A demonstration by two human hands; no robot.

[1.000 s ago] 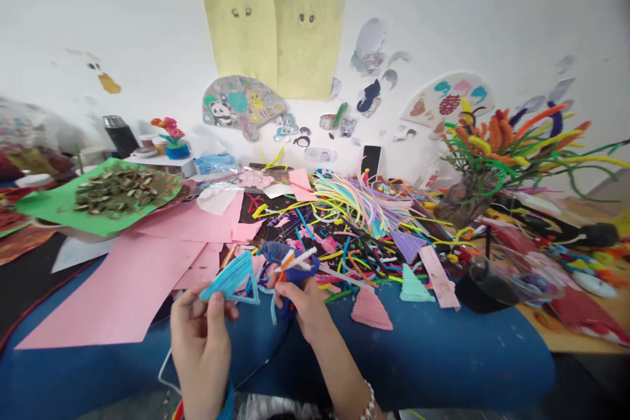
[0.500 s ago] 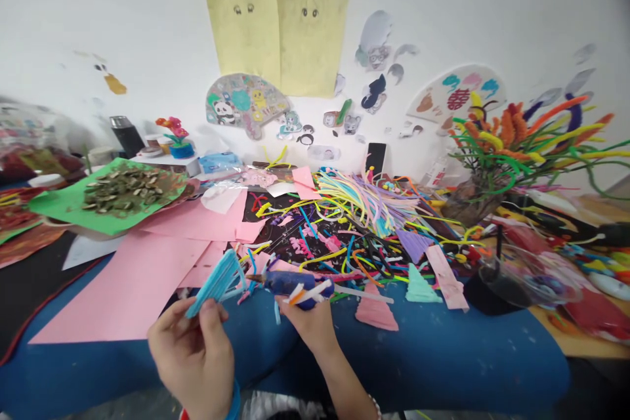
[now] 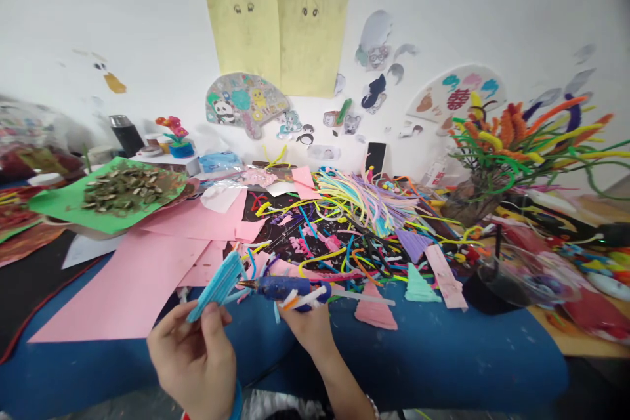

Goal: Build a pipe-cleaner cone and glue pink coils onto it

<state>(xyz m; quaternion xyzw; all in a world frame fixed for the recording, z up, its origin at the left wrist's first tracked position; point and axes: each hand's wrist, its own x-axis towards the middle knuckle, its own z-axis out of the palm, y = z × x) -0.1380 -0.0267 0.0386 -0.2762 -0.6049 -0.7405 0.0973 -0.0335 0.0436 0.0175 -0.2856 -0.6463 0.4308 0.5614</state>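
Note:
Between the thumb and fingers of my left hand point(image 3: 199, 357) is a flat piece made of blue pipe cleaners point(image 3: 219, 283), tilted up to the right. My right hand point(image 3: 309, 328) grips a blue hot glue gun point(image 3: 280, 287), its metal tip pointing left close to the edge of the blue piece. Whether tip and piece touch, I cannot tell. A clear glue stick point(image 3: 361, 295) sticks out of the gun's back end. Close by lie a pink pipe-cleaner piece point(image 3: 375, 308), a mint-green one point(image 3: 422, 285) and a purple one point(image 3: 412, 245).
Pink paper sheets point(image 3: 121, 289) cover the left of the blue table cover point(image 3: 467, 361). Behind lies a heap of pastel pipe cleaners point(image 3: 369, 200). To the right stand a dark cup point(image 3: 492, 289) and a bunch of pipe-cleaner flowers point(image 3: 516, 134). Black scissors point(image 3: 378, 252) lie among the scraps.
The glue gun has shifted slightly left and down, bringing its tip closer to the blue piece. My left hand holds the piece almost in the same place.

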